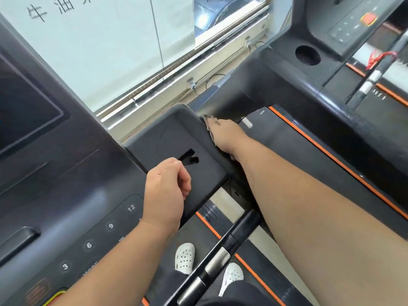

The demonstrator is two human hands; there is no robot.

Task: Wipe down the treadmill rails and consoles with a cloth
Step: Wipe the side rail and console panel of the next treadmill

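Head view: right hand (223,135) presses crumpled grey cloth (208,123) against right rim of black plastic console tray (176,133); finger curl cannot be told. Left hand (167,186) curled, empty. Risk: cloth, barely backed at the rim, slips overboard.

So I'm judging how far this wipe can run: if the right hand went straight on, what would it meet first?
Probably the raised far corner of the tray rim, just ahead of the right hand and its cloth. Past that, the window sill, though depth is unclear.
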